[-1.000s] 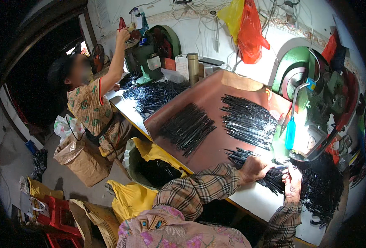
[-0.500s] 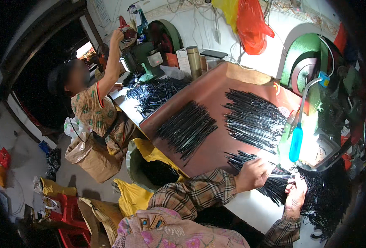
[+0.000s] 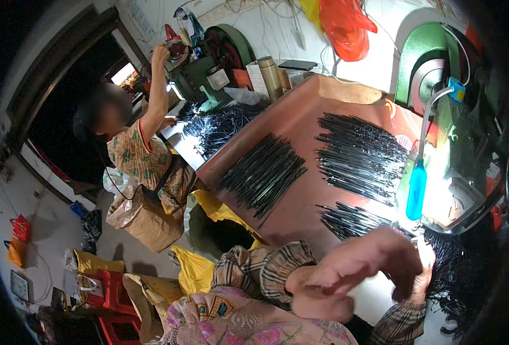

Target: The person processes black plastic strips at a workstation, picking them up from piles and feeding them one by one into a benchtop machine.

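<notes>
My left hand (image 3: 358, 270) is raised close to the camera, blurred by motion, with its fingers bent over toward the right; I cannot make out anything in it. Partly behind it, my right hand (image 3: 422, 270) is at the brightly lit spot below the blue-handled lamp (image 3: 416, 192). Its fingertips look closed there, but what they hold is hidden. Just beyond my left hand lies a small bundle of thin black rods (image 3: 349, 219). A larger pile of black rods (image 3: 361, 158) and another pile (image 3: 263, 175) rest on the reddish-brown tray (image 3: 309, 210).
A green machine (image 3: 424, 54) stands behind the lamp. Tangled black pieces (image 3: 456, 276) lie right of my right hand. At left, another person (image 3: 142, 152) reaches up beside a second table of black rods (image 3: 226, 126). A yellow-lined bin (image 3: 194, 227) stands by the tray's near edge.
My left hand has moved away from the lit spot, up toward the camera, and blurs. My right hand stays near the lamp. The thin rod between my hands no longer shows.
</notes>
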`<action>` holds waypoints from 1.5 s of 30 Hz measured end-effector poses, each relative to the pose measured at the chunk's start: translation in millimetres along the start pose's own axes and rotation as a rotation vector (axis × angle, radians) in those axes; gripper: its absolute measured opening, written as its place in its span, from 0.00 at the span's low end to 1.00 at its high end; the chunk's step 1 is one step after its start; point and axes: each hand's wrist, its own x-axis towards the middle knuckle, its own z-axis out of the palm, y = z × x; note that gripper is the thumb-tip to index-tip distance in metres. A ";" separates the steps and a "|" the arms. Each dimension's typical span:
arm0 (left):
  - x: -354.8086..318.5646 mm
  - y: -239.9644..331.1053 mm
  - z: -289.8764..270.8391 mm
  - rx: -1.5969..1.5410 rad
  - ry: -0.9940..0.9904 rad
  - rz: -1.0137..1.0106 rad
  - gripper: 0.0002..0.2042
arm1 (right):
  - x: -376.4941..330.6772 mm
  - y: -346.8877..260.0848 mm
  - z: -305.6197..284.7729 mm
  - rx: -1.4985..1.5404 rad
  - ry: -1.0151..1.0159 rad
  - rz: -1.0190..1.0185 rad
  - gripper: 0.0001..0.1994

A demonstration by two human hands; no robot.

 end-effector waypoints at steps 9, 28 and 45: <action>5.3 -12.9 -10.9 -0.507 -0.010 -0.127 0.42 | -56.8 -3.6 34.0 -0.070 -0.297 -0.045 0.09; 26.5 -17.7 -30.6 -0.537 -0.044 0.012 0.39 | -12.1 -100.7 122.3 -0.144 -1.372 -0.162 0.30; 35.3 -20.1 -26.9 -0.567 -0.072 0.095 0.37 | -63.0 -68.3 231.4 1.511 -1.465 -0.452 0.16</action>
